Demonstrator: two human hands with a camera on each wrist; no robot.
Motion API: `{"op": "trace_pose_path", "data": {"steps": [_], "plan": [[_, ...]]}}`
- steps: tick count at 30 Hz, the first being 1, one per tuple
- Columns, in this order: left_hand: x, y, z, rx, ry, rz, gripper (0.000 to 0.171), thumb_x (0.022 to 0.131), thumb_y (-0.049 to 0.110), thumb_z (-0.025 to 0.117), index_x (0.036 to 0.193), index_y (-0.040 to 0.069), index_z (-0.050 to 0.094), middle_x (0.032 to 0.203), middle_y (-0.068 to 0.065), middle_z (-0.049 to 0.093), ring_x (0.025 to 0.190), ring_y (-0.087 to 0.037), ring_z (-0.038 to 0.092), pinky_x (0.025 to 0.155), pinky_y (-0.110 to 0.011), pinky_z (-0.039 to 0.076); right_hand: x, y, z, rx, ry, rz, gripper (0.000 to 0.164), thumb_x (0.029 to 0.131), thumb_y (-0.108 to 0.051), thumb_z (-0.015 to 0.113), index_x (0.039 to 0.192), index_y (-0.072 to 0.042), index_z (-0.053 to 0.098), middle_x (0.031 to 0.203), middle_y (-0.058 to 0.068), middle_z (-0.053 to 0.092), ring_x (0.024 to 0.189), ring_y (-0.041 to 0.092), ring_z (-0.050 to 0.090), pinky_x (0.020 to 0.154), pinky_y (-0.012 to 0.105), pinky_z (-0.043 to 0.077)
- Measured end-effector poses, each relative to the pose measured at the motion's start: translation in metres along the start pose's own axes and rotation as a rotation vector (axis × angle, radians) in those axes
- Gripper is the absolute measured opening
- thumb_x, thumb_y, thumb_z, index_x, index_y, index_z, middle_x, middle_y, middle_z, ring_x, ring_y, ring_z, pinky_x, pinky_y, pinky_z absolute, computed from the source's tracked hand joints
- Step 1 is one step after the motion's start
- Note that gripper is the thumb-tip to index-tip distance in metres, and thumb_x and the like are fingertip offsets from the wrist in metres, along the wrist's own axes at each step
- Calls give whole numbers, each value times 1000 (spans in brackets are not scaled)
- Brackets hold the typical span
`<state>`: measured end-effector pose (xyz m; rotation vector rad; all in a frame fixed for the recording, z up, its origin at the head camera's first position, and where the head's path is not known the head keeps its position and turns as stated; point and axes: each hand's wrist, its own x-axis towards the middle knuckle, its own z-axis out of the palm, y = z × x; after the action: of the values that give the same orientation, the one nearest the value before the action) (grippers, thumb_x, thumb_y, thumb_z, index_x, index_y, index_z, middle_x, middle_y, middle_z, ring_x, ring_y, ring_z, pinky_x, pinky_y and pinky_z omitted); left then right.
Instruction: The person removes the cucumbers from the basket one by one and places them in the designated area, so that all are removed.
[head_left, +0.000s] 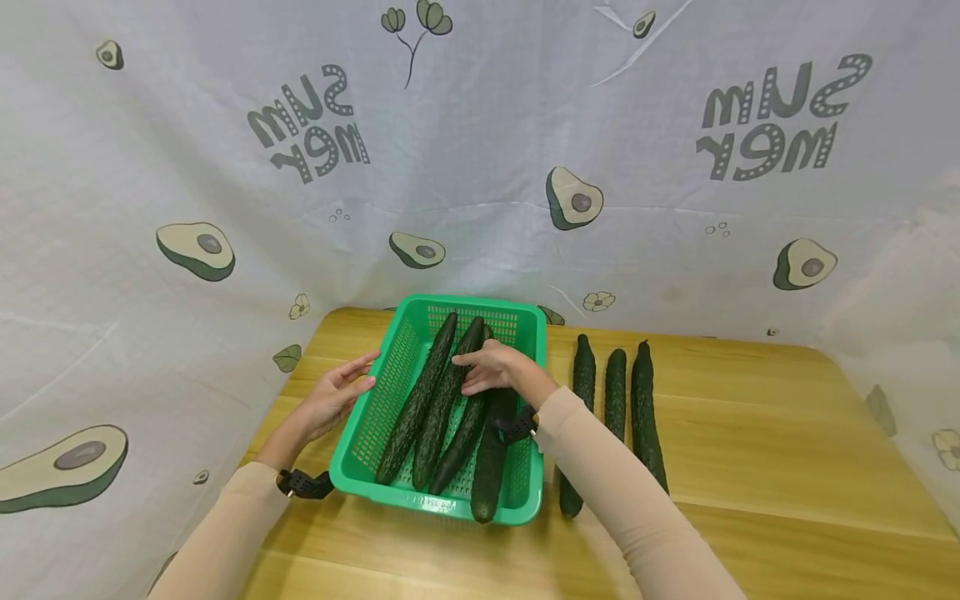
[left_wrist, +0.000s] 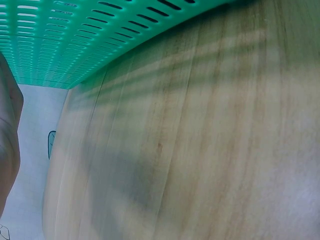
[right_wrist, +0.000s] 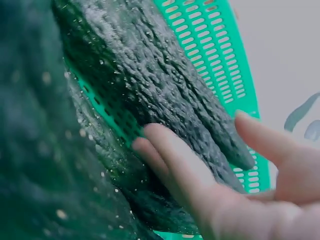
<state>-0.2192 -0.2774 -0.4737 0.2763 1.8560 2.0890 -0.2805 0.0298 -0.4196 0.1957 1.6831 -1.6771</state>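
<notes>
Four bumpy, dark-green cucumbers point(head_left: 408, 427), am counting inside the green plastic basket point(head_left: 390, 493), lying lengthwise beside one another, with the rightmost overlapping the near rim at its lower end. Am seeing the left hand point(head_left: 333, 394) touching the basket's left side, with thumb and fingers stretching out rather than curling round anything. Am finding the right hand point(head_left: 491, 367) poised inside the basket above the middle cucumbers, with a wide gap between thumb and fingers, gripping nothing (am not managing to tell fingertip contact with the peel from mere closeness).

Am noting three loose cucumbers point(head_left: 647, 400) on the wood-grain tabletop point(head_left: 765, 433), lying roughly parallel to the right of the basket. Am watching the beige right sleeve point(head_left: 615, 492) crossing the left one and hiding the lower end of the middle one. Am noticing a black strap on each wrist, the left strap point(head_left: 303, 485) sitting just beside the basket's near left corner, the right strap point(head_left: 517, 425) hanging over the rightmost cucumber inside. Behind everything, am looking at a white cloth backdrop point(head_left: 480, 125) showing printed avocados point(head_left: 573, 200) and "Summer" reading backwards.
</notes>
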Motion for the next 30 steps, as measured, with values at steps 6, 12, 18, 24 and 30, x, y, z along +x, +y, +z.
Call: {"op": "trace_pose_path", "data": {"steps": [6, 12, 18, 24, 30], "plan": [[-2, -1, 1, 13, 0, -12, 60, 104, 10, 55, 158, 8, 29, 138, -12, 34, 46, -1, 33, 43, -13, 33, 5, 12, -1, -13, -34, -26, 73, 103, -8, 56, 153, 12, 6, 143, 42, 36, 121, 50, 53, 93, 48, 52], [0, -1, 1, 19, 0, -7, 60, 105, 11, 54, 158, 8, 28, 145, -15, 30, 45, -2, 32, 42, -14, 32, 8, 13, -1, -9, 27, -77, 62, 101, -7, 61, 145, 18, 27, 132, 42, 48, 109, 45, 62, 87, 43, 55], [0, 0, 1, 20, 3, -7, 59, 105, 10, 54, 158, 9, 30, 144, -14, 31, 44, -2, 31, 42, -14, 31, 10, 13, -1, -50, 51, -103, 32, 99, -5, 64, 119, 12, 45, 120, 39, 58, 101, 44, 66, 83, 44, 56], [0, 0, 0, 27, -3, -2, 59, 105, 11, 54, 158, 8, 29, 143, -13, 32, 44, -2, 31, 42, -14, 31, 10, 13, 1, -35, 22, -112, 35, 99, -2, 62, 88, -5, 29, 135, 43, 44, 116, 51, 56, 86, 46, 55], [0, 2, 0, 26, -7, -2, 59, 105, 11, 54, 158, 8, 29, 144, -14, 29, 45, -2, 31, 42, -14, 31, 10, 12, 2, 18, 10, -100, 43, 100, -1, 60, 86, -8, 20, 142, 43, 34, 121, 54, 50, 89, 46, 54]]}}
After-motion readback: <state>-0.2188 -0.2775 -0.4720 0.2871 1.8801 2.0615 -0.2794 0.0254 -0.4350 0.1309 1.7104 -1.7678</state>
